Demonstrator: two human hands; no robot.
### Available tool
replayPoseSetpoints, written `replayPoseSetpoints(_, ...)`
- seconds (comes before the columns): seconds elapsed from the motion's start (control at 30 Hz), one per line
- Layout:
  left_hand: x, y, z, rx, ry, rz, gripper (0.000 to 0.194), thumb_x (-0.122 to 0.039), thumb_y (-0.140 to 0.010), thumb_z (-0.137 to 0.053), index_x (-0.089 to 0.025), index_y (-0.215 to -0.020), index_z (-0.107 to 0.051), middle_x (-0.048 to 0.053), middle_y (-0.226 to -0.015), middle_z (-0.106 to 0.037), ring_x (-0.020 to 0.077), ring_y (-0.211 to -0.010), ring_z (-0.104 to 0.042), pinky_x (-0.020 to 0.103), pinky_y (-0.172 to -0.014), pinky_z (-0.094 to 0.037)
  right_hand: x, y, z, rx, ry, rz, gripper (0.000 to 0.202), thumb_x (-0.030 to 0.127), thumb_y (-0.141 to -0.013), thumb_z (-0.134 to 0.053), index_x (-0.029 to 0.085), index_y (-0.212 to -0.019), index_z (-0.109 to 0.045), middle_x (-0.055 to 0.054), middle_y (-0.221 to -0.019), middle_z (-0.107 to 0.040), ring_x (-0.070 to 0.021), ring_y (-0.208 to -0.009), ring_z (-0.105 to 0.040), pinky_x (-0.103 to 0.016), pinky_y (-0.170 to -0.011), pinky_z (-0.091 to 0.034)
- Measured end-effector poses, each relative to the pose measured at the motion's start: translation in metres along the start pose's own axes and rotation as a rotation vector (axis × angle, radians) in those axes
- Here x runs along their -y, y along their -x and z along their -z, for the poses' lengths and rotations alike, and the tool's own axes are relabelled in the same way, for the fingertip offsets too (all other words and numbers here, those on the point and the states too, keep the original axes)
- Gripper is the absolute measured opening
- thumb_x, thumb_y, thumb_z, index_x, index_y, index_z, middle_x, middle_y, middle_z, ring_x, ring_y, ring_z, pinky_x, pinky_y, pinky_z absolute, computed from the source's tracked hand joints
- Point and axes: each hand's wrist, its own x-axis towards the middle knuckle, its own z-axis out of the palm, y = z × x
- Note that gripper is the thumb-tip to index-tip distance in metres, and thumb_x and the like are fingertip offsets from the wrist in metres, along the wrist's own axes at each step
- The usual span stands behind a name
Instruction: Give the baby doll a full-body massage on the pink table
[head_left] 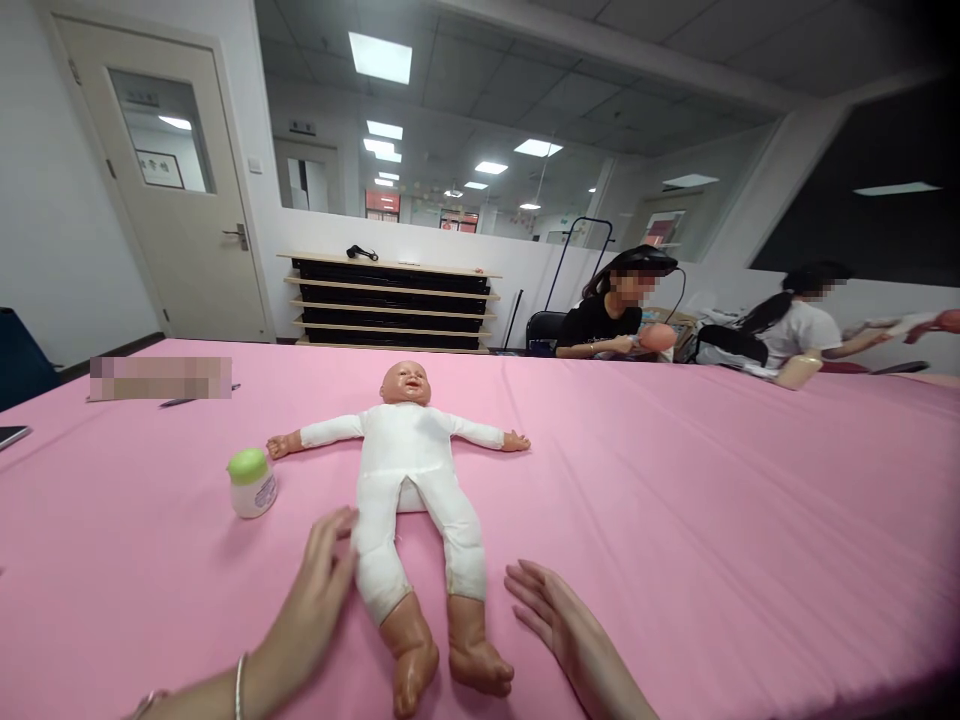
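A baby doll (409,450) with a white cloth body lies on its back on the pink-covered table, arms stretched out to both sides and feet toward me. My left hand (322,570) is beside the doll's leg on the left, fingertips at or very close to the white cloth; whether they touch I cannot tell. To the right of the other leg, my right hand (551,610) is apart from the doll, its fingers stretched out and nothing in them. A small jar (253,484) with a green lid stands left of the doll, beyond my left hand.
Pink cloth (675,520) covers the wide table. A pen (196,397) and a blurred-out patch lie at the back left, a phone (13,437) at the left edge. Across the table, one person (604,320) holds a doll's head; another (806,320) sits farther right near a bottle (799,370).
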Motion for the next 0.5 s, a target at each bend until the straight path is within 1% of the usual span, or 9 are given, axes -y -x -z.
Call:
replayPoseSetpoints(0.03,-0.001,0.015,-0.003,0.022,-0.134,-0.169,0.039,-0.036,-0.09,-0.035,-0.027,-0.128,-0.042,0.008,-0.133,-0.038,0.0209,-0.121,-0.041,0.037,-0.098,-0.04,0.008,-0.009,-0.003,0.001,-0.065,-0.037,0.049,0.047,-0.081,-0.046,0.015,-0.118,-0.046,-0.012,-0.133,-0.043,-0.0173,-0.122,-0.048,-0.035,-0.11,-0.036)
replayPoseSetpoints(0.07,-0.002,0.027,-0.007,0.016,-0.258,-0.382,0.038,-0.036,-0.089,-0.04,-0.03,-0.125,-0.046,0.008,-0.13,-0.041,0.0208,-0.117,-0.044,0.035,-0.096,-0.042,0.016,-0.02,-0.007,0.012,-0.11,-0.07,0.044,0.04,-0.082,-0.046,0.013,-0.117,-0.046,-0.012,-0.131,-0.045,-0.0164,-0.121,-0.049,-0.034,-0.111,-0.036)
replayPoseSetpoints(0.13,-0.004,0.041,-0.012,0.013,-0.43,-0.772,0.041,-0.04,-0.085,-0.047,-0.03,-0.124,-0.049,0.008,-0.125,-0.044,0.0214,-0.113,-0.045,0.032,-0.091,-0.044,0.031,-0.05,-0.018,0.062,-0.217,-0.131,0.041,0.033,-0.083,-0.045,0.012,-0.118,-0.044,-0.012,-0.13,-0.047,-0.0144,-0.12,-0.05,-0.032,-0.112,-0.035)
replayPoseSetpoints(0.2,-0.008,0.044,-0.018,0.059,-0.515,-1.042,0.042,-0.042,-0.084,-0.048,-0.027,-0.123,-0.051,0.01,-0.118,-0.048,0.0204,-0.105,-0.048,0.029,-0.085,-0.046,0.042,-0.089,-0.031,0.151,-0.299,-0.166,0.044,0.036,-0.085,-0.041,0.01,-0.12,-0.042,-0.012,-0.13,-0.047,-0.0145,-0.119,-0.05,-0.032,-0.111,-0.036)
replayPoseSetpoints(0.23,-0.01,0.044,-0.021,0.094,-0.54,-1.113,0.039,-0.04,-0.085,-0.048,-0.025,-0.121,-0.053,0.011,-0.114,-0.051,0.0194,-0.101,-0.049,0.028,-0.082,-0.046,0.046,-0.111,-0.037,0.145,-0.316,-0.162,0.044,0.036,-0.086,-0.038,0.009,-0.121,-0.042,-0.013,-0.128,-0.048,-0.0142,-0.118,-0.051,-0.032,-0.109,-0.037)
replayPoseSetpoints(0.3,-0.012,0.043,-0.026,0.138,-0.577,-1.168,0.029,-0.03,-0.086,-0.048,-0.022,-0.112,-0.057,0.01,-0.105,-0.055,0.0167,-0.089,-0.052,0.027,-0.077,-0.047,0.053,-0.154,-0.047,0.109,-0.35,-0.123,0.049,0.04,-0.087,-0.032,0.009,-0.125,-0.039,-0.015,-0.127,-0.048,-0.0138,-0.119,-0.05,-0.033,-0.106,-0.04)
replayPoseSetpoints(0.37,-0.01,0.043,-0.03,0.128,-0.566,-1.129,0.02,-0.022,-0.084,-0.05,-0.022,-0.102,-0.06,0.008,-0.097,-0.059,0.0143,-0.077,-0.053,0.025,-0.07,-0.048,0.06,-0.191,-0.053,0.044,-0.39,-0.044,0.056,0.046,-0.088,-0.026,0.008,-0.127,-0.038,-0.017,-0.125,-0.048,-0.0131,-0.119,-0.05,-0.033,-0.103,-0.042)
replayPoseSetpoints(0.43,-0.004,0.047,-0.032,0.128,-0.546,-1.027,0.014,-0.019,-0.082,-0.053,-0.022,-0.094,-0.059,0.004,-0.084,-0.061,0.0106,-0.064,-0.053,0.02,-0.059,-0.047,0.067,-0.217,-0.053,-0.002,-0.441,0.112,0.058,0.049,-0.088,-0.02,0.01,-0.126,-0.04,-0.016,-0.123,-0.05,-0.0124,-0.114,-0.053,-0.032,-0.102,-0.043)
replayPoseSetpoints(0.5,0.005,0.057,-0.032,0.123,-0.506,-0.849,0.012,-0.017,-0.08,-0.054,-0.021,-0.091,-0.058,0.0,-0.069,-0.058,0.0077,-0.051,-0.05,0.015,-0.048,-0.045,0.074,-0.233,-0.048,-0.081,-0.47,0.265,0.049,0.043,-0.09,-0.02,0.018,-0.127,-0.04,-0.01,-0.124,-0.051,-0.0082,-0.109,-0.056,-0.029,-0.101,-0.044)
